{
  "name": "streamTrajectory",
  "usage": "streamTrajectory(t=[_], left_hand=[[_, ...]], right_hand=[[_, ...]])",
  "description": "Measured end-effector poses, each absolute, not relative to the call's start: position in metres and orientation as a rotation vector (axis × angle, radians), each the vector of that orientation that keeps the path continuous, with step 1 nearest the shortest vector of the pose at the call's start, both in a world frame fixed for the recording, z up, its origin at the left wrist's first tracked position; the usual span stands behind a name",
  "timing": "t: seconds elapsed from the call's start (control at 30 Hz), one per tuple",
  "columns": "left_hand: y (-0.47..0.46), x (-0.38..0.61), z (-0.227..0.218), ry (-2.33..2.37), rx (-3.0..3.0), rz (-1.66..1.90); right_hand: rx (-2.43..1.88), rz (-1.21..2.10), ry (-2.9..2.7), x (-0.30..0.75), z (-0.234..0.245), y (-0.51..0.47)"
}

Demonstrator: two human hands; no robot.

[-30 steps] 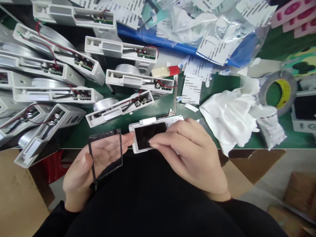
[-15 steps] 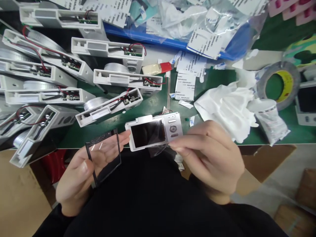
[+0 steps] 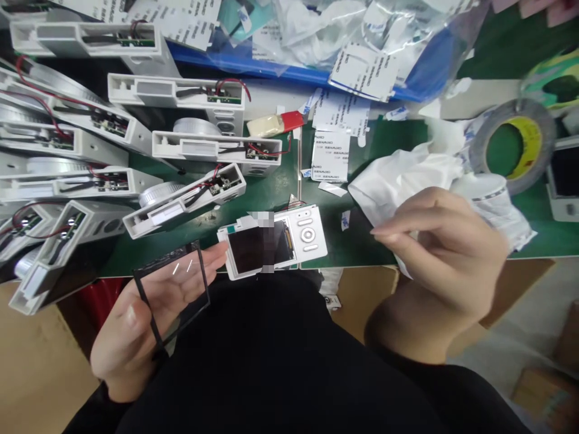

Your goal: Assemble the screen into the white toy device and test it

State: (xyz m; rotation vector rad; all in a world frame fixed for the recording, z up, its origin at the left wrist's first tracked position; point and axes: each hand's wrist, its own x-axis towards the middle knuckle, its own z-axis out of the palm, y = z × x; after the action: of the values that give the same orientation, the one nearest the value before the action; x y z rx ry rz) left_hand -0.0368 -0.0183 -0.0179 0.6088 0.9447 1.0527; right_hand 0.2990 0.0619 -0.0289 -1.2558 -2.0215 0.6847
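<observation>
Green bench mat (image 3: 357, 247) is a total mess here: open white camera shells (image 3: 199, 144) are piled up on the left, with a crumpled white wipe (image 3: 398, 187) and a tape roll (image 3: 511, 144) off to the right. My left hand (image 3: 140, 319) cradles a clear black-framed panel (image 3: 169, 255), thumb over the frame, fingertips just about touching a white camera (image 3: 307, 235) lying at the mat's front edge. The right hand (image 3: 443, 265) is empty, fingers loosely curled, hovering over the wipe.
</observation>
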Motion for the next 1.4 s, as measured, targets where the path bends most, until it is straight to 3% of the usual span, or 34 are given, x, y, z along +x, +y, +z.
streamTrajectory(t=[0.23, 0.4, 0.67, 1.4], left_hand=[[-0.019, -0.041, -0.021, 0.908, 0.628, 1.043], [-0.018, -0.042, -0.023, 0.867, 0.593, 1.037], [-0.02, -0.048, -0.025, 0.803, 0.518, 0.999], [-0.018, -0.046, -0.022, 0.743, 0.543, 0.995]], right_hand=[[-0.976, 0.614, -2.28, 0.244, -0.011, 0.079], [-0.971, 0.449, -2.507, 0.202, -0.008, 0.087], [-1.032, 0.474, -2.597, 0.175, -0.008, 0.092], [-0.78, 0.719, -2.503, 0.254, -0.015, 0.082]])
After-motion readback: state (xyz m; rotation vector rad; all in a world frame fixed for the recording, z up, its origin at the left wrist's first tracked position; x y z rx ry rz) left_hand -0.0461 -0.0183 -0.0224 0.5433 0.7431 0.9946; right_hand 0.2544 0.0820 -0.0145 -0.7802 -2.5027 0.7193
